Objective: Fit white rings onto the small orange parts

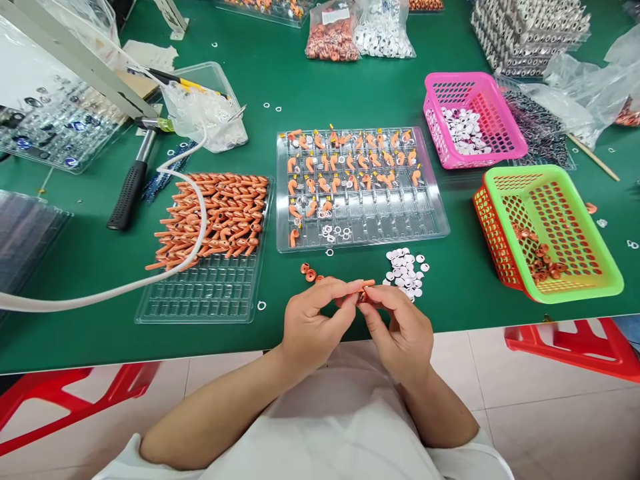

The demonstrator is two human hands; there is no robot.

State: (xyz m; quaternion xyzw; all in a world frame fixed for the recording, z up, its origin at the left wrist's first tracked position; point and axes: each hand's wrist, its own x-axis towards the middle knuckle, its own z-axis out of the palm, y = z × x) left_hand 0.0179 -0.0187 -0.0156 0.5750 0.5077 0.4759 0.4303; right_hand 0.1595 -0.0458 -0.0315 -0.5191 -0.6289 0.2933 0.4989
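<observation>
My left hand (313,323) and my right hand (400,327) meet at the near edge of the green table (90,333), fingertips pinched together on a small orange plastic part (367,285). A few orange caps (309,272) lie just left of my fingers and a pile of small white discs (406,270) just to the right. Beyond them a clear compartment tray (363,190) holds rows of orange parts in its far half. On a second clear tray (210,287) to the left is heaped a pile of orange stems (220,217).
A green basket (550,233) with orange caps and a pink basket (473,120) with white discs sit right. A black-handled hammer (129,190), a white hose (100,290) and a clear tub of rings (207,107) lie left. Bags of parts line the far edge.
</observation>
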